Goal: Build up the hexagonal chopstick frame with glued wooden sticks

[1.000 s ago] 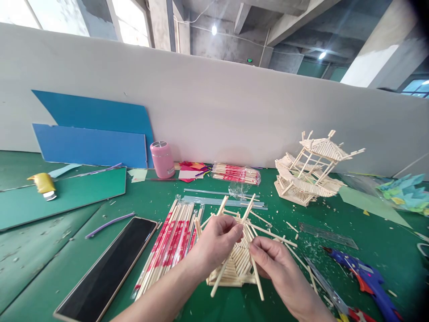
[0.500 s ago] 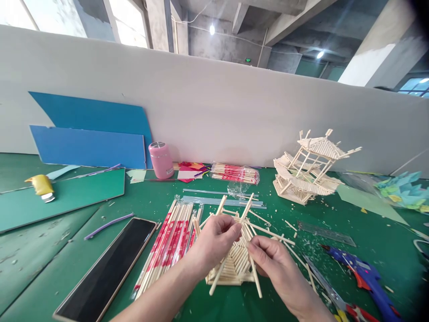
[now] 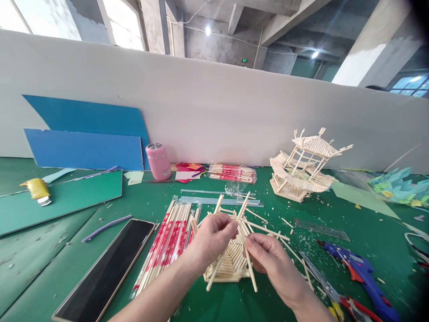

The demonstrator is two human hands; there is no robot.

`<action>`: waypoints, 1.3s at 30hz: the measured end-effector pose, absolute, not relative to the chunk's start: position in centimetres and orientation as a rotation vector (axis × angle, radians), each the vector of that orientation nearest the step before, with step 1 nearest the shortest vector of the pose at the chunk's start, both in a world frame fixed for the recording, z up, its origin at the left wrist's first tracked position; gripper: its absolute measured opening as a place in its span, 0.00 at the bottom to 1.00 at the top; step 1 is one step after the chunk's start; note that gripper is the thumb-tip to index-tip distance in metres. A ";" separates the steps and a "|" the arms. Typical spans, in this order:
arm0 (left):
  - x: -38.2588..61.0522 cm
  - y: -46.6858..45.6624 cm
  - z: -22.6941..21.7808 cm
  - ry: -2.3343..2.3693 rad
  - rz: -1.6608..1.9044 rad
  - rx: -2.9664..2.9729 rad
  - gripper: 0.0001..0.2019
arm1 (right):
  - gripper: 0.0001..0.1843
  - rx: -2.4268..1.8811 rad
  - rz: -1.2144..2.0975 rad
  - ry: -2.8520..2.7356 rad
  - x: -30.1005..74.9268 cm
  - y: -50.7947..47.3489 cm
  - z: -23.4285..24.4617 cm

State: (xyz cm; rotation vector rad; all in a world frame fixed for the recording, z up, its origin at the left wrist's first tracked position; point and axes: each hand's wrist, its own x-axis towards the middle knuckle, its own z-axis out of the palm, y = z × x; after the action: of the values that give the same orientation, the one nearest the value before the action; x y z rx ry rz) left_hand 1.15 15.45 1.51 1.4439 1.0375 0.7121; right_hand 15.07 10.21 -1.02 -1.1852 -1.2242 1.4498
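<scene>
A small frame of pale wooden sticks (image 3: 228, 264) stands on the table in front of me, with long sticks crossing and jutting out above its slatted base. My left hand (image 3: 217, 232) is closed in a pinch on a slanted wooden stick at the upper part of the frame, where fingers cover the exact grip. Lower and to the right, my right hand (image 3: 268, 256) pinches another wooden stick (image 3: 251, 270) that slopes toward me. Left of the frame lie plastic-wrapped bundles of sticks (image 3: 174, 232) with red bands.
A finished-looking stick pavilion (image 3: 300, 170) stands back right. Near my right arm are a blue glue gun (image 3: 358, 268), scissors (image 3: 323, 281) and a clear ruler (image 3: 321, 229). A phone (image 3: 107, 268) lies left; a pink canister (image 3: 158, 162) stands against the white partition (image 3: 214, 112).
The view has shifted slightly, so everything sits a little to the left. Both hands keep nearly the same pose at the stick frame.
</scene>
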 end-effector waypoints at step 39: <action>1.1 15.5 1.5 1.035 0.718 1.447 0.13 | 0.18 -1.218 1.507 -1.146 14.8 10.4 -1.4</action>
State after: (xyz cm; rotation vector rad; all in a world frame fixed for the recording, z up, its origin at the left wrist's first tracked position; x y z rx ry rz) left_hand 1.10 15.48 1.45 1.4469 1.0348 0.7177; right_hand 14.76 10.36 -1.43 -1.2184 -1.1460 1.5073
